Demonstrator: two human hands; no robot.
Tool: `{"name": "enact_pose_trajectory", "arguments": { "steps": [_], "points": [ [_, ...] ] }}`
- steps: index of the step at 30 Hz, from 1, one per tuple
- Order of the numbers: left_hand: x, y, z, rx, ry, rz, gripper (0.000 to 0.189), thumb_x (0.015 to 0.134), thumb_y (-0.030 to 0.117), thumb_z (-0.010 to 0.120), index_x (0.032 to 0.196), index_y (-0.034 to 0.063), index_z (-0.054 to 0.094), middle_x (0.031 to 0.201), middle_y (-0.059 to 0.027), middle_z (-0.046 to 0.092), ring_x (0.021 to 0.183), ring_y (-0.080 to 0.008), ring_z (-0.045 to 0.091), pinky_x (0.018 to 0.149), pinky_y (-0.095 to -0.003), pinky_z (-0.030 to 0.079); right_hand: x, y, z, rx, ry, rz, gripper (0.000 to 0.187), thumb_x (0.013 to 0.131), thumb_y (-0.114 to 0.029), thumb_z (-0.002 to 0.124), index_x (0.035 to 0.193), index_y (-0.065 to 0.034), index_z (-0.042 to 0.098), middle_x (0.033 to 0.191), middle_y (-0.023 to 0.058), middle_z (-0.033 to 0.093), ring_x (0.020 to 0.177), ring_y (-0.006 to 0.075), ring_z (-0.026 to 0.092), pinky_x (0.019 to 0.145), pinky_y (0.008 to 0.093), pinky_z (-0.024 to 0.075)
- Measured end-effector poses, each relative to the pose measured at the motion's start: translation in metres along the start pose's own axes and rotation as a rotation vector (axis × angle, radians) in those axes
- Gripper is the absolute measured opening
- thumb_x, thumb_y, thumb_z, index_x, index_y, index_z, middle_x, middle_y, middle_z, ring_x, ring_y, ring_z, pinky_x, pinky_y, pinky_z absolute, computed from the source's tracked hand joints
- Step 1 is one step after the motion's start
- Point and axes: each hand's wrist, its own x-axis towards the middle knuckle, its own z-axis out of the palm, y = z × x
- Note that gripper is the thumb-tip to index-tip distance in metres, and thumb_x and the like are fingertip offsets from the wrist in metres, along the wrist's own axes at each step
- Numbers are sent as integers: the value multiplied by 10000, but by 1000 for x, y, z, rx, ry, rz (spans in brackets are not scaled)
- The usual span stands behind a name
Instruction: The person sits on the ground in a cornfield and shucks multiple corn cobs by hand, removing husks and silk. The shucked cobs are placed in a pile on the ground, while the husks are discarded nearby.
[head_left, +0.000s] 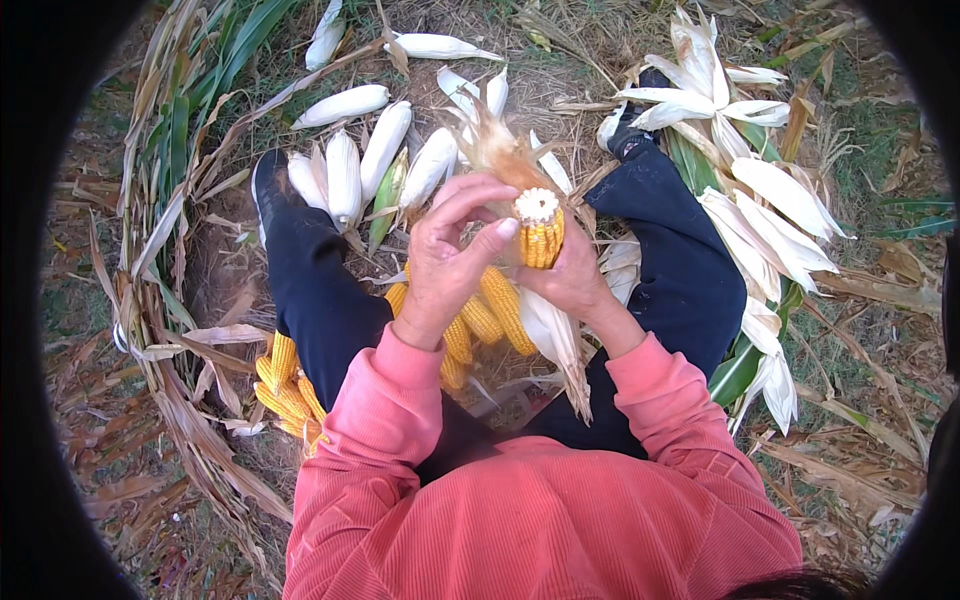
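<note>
My right hand (568, 274) is closed round a husked ear of yellow corn (541, 238), its pale broken cob end turned up towards me. Brown corn silk (506, 154) lies just beyond that ear. My left hand (457, 247) is at the ear's left side, thumb and fingers curved with a gap between them; whether the fingertips touch the ear or silk, I cannot tell. Beneath my hands, bare yellow ears (506, 304) are piled between my legs, and a pale loose husk (555, 330) hangs or lies below my right wrist.
Several ears in white husks (343, 176) lie beyond my hands, near my left shoe (271, 184). Stripped husks (757, 240) are heaped beside my right leg. More yellow ears (289, 390) lie outside my left thigh. Dry corn stalks and leaves (150, 300) curve along the left.
</note>
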Motion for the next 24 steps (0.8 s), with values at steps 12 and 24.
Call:
{"name": "enact_pose_trajectory", "arguments": {
  "steps": [12, 24],
  "points": [
    [4, -2, -2, 226, -33, -46, 285, 942, 154, 623, 1175, -8, 650, 1225, -57, 508, 1060, -121, 527, 897, -249, 440, -1, -8, 0, 106, -143, 127, 683, 677, -13, 705, 1315, -21, 463, 1141, 64, 588, 1045, 151, 572, 934, 310, 458],
    [0, -11, 6, 162, 7, 0, 246, 965, 166, 604, 1099, -30, 670, 1107, -89, 603, 1056, -174, 568, 945, -294, 438, -5, -7, 4, 36, -114, 60, 763, 654, -35, 697, 1364, 6, 421, 1178, 171, 585, 1100, 274, 603, 972, 355, 455]
  ]
}}
